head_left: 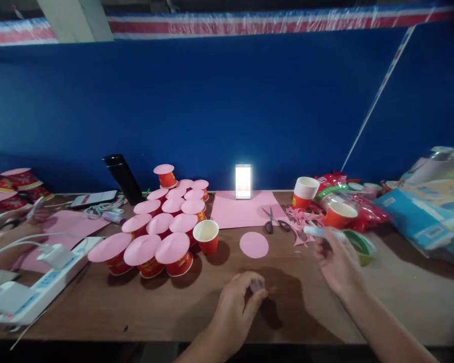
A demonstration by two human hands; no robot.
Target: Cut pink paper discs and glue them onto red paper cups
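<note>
My left hand (pixel 242 302) hovers over the front of the table, its thumb and fingers pinching a small translucent piece (pixel 256 285), too blurred to name. To the right, my right hand (pixel 338 262) grips a slim white tube (pixel 318 232) that points left. Between and beyond my hands, a pink paper circle (pixel 253 245) lies flat on the wood. An upright red paper cup (pixel 206 237) stands uncovered, left of the circle. Beside it are several upside-down red cups topped with pink paper discs (pixel 174 247). Black-handled scissors (pixel 274 222) rest partly on a pink sheet (pixel 223 210).
A lit phone (pixel 243 181) stands against the blue partition. Stacked cups (pixel 304 192), pink scraps (pixel 302 222), another cup (pixel 340 216), a green tape roll (pixel 361 248) and a blue package (pixel 412 217) crowd the right. Leftward are a power strip (pixel 60 277), black flask (pixel 124 179) and a co-worker's hands (pixel 13 239).
</note>
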